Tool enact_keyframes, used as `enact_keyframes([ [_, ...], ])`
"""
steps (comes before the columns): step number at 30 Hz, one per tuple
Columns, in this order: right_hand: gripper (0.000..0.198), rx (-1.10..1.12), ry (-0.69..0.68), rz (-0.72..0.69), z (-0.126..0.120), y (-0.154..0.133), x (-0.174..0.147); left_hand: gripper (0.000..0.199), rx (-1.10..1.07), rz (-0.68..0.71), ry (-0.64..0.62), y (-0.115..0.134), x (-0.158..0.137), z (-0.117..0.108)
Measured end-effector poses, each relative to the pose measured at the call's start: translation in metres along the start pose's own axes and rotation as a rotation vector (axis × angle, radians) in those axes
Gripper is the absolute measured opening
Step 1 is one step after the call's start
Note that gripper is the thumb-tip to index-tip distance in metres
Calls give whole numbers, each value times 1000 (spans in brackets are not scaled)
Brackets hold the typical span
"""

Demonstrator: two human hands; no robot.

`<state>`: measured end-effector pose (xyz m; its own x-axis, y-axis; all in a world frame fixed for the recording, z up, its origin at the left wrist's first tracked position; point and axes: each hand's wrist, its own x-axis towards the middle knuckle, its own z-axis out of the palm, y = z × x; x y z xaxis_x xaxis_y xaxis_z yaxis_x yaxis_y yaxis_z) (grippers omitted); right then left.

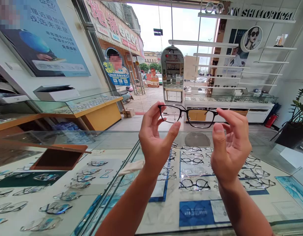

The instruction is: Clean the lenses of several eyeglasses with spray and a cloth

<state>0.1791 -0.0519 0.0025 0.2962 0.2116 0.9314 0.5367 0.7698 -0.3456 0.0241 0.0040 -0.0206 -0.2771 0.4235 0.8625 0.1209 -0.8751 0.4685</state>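
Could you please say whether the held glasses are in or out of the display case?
Out: the left hand and right hand hold the glasses above the display case.

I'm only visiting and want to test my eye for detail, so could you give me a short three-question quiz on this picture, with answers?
1. What are the left hand and right hand holding up between them?
2. True or false: the left hand lies flat on the glass counter.
3. What shape is the top of the standing mirror? A) pointed B) arched C) square

Key:
1. Dark-framed eyeglasses.
2. False; it is raised, with its fingers at one end of the eyeglasses.
3. B.
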Motion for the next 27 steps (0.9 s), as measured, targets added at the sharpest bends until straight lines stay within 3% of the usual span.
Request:
enact_keyframes([
  [8,17,263,124,112,12,16,3,74,199,302,123,-7,-4,5],
  [19,13,425,61,396,14,29,7,69,139,195,114,-16,-13,-1],
  [23,14,432,53,407,13,28,8,72,232,279,207,-10,-10,1],
  [27,18,419,0,383,11,27,8,75,261,374,180,-5,-5,3],
])
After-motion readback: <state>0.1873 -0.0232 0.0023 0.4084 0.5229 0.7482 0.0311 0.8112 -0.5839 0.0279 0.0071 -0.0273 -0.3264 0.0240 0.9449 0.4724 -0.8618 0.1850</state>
